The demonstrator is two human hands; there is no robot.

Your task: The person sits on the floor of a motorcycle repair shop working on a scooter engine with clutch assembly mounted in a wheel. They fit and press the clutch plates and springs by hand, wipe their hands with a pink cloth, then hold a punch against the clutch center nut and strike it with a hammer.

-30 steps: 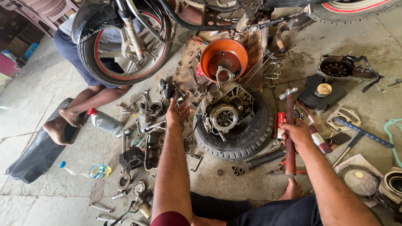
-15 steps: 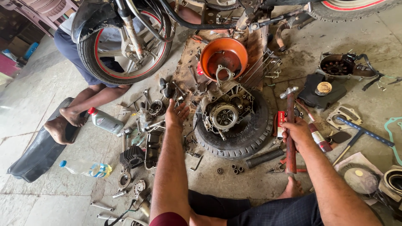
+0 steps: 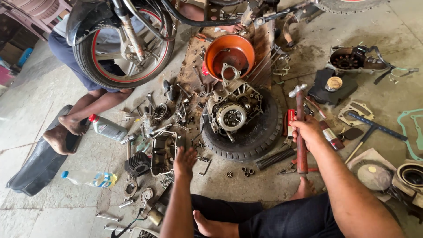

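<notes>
My right hand (image 3: 308, 131) is shut on the reddish handle of a hammer (image 3: 301, 132), held upright with its metal head pointing away from me, just right of a black tyre (image 3: 264, 136). An engine case (image 3: 232, 112) lies on that tyre. My left hand (image 3: 185, 161) hovers open, fingers spread, over scattered metal parts beside a rectangular engine cover frame (image 3: 162, 150), left of the tyre. It holds nothing.
An orange bowl (image 3: 229, 53) sits beyond the engine. A motorcycle front wheel (image 3: 119, 48) and another person's bare legs (image 3: 88, 105) are at the upper left. An oil bottle (image 3: 105, 128), a plastic bottle (image 3: 88, 178), a black seat (image 3: 37, 165), gaskets (image 3: 407, 128) and tools lie around.
My left hand has drawn back from the engine's left side toward me, down over the loose parts. The right hand still holds the hammer upright in the same spot.
</notes>
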